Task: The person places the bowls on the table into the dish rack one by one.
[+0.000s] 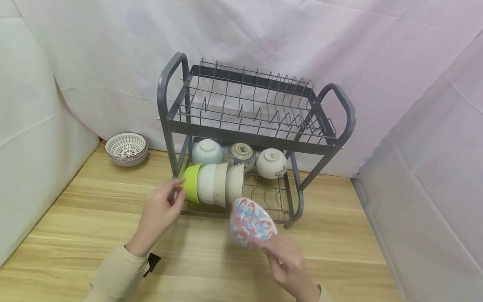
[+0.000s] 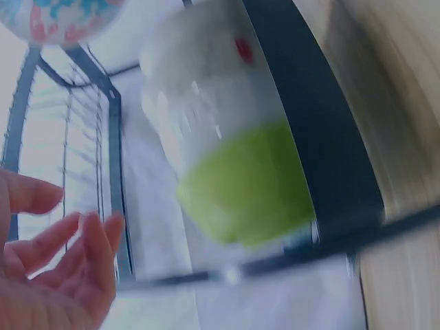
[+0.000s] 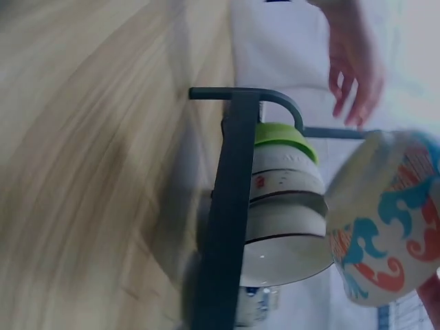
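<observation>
My right hand (image 1: 288, 262) pinches the edge of a white bowl (image 1: 253, 224) with red and blue swirls, held tilted in front of the rack. In the right wrist view the patterned bowl (image 3: 388, 220) covers most of that hand. My left hand (image 1: 162, 209) is beside the green bowl (image 1: 191, 182), its fingers loosely bent with nothing between them. In the left wrist view the left fingers (image 2: 89, 240) stand apart from the bowls. On the lower shelf, the green bowl, a white bowl (image 1: 206, 184) and two cream bowls (image 1: 235, 184) stand on edge, nested in a row.
The grey two-tier dish rack (image 1: 256, 136) stands on the wooden table (image 1: 203, 268). Behind the row sit upside down a light blue bowl (image 1: 207, 152), a dark patterned bowl (image 1: 241, 157) and a white bowl (image 1: 271, 163). Stacked bowls (image 1: 126, 149) lie at left.
</observation>
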Demonstrator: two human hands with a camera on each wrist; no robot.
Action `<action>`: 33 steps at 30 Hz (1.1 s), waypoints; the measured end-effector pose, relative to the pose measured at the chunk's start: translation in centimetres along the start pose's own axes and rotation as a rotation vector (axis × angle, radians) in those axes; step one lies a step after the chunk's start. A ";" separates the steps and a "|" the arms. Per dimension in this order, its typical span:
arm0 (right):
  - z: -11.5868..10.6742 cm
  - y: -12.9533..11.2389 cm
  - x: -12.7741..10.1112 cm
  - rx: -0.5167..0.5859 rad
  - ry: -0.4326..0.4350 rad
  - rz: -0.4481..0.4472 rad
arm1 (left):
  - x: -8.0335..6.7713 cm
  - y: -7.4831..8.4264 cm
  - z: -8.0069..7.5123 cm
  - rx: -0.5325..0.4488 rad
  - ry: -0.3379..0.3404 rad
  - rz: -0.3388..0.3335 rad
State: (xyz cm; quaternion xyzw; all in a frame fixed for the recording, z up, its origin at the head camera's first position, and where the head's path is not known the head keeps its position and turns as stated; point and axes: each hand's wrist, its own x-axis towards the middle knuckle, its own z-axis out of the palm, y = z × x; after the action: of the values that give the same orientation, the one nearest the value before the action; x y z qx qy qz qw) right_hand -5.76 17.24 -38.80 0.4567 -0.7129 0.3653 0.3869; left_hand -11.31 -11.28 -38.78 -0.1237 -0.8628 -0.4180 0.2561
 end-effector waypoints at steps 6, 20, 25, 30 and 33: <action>-0.4 1.2 -1.8 0.200 0.189 0.455 | 0.7 -3.0 -0.4 0.085 0.122 -0.059; 1.6 4.4 -0.4 0.623 0.638 1.203 | 0.3 -5.0 1.0 0.146 0.070 -0.036; 2.9 5.5 0.2 0.687 0.732 1.333 | 0.4 -4.8 1.1 0.161 0.060 -0.040; 4.4 6.3 0.4 0.698 0.763 1.400 | 0.4 -4.7 1.1 0.162 0.041 -0.069; 5.2 6.7 0.3 0.687 0.767 1.419 | 0.4 -4.8 1.1 0.155 0.042 -0.087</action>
State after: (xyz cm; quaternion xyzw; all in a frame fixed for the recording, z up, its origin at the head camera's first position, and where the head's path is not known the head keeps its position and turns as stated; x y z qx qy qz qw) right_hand -13.23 14.72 -41.86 -0.1574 -0.5001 0.8427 0.1224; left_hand -14.02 -13.35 -42.31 -0.0572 -0.8915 -0.3633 0.2647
